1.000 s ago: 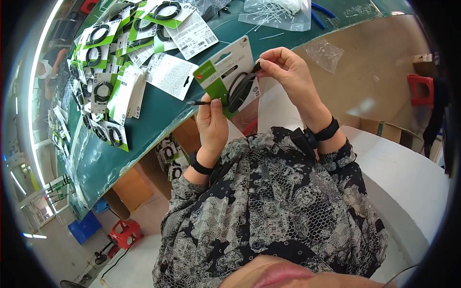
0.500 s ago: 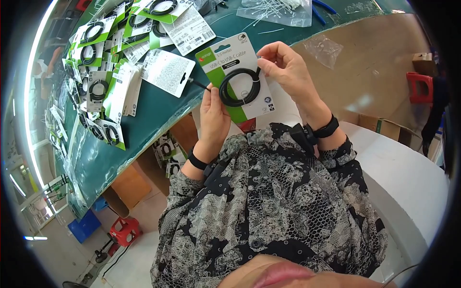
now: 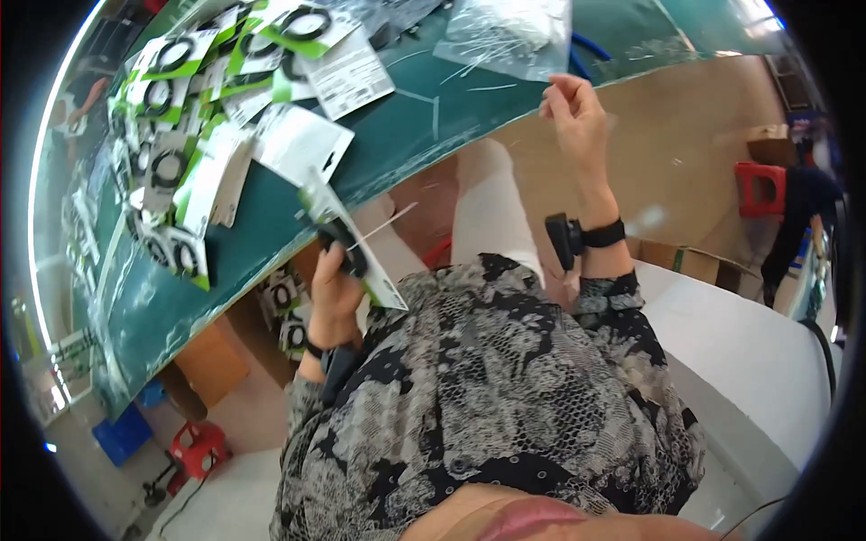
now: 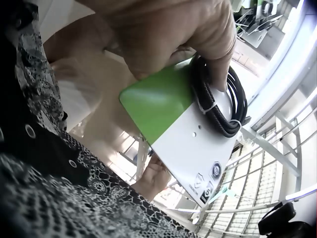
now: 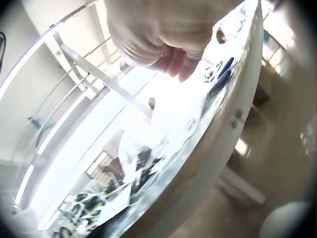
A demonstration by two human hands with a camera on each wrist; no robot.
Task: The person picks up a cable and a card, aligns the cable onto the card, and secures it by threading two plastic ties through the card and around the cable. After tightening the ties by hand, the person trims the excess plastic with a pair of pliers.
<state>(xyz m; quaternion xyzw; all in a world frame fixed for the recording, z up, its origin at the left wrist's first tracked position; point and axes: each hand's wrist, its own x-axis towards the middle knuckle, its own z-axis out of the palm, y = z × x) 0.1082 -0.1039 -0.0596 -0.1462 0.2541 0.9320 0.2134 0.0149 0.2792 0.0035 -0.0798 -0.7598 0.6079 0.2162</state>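
Note:
My left hand [image 3: 334,293] grips a green-and-white retail card [image 4: 181,153] with a coiled black USB-C cable [image 4: 220,116] on its front. The thumb lies across the coil, which has thin white ties [image 4: 209,107] around it. In the head view the card is tilted nearly edge-on in front of the table edge, and a white tie tail [image 3: 390,224] sticks out from it. My right hand [image 3: 577,117] is raised by the table edge, just below a clear bag of white cable ties [image 3: 514,41]. Its fingers are loosely bent, with nothing seen between them.
A heap of carded cables [image 3: 167,167] covers the left of the green table [image 3: 271,239]. Several loose ties [image 3: 492,87] and a blue-handled tool [image 3: 591,50] lie near the bag. Below the table edge are more carded cables [image 3: 293,329]; a red stool [image 3: 760,189] stands at right.
My right hand has let go of the card and moved up and right towards the bag. My left hand has lowered and turned the card, from facing me to nearly edge-on.

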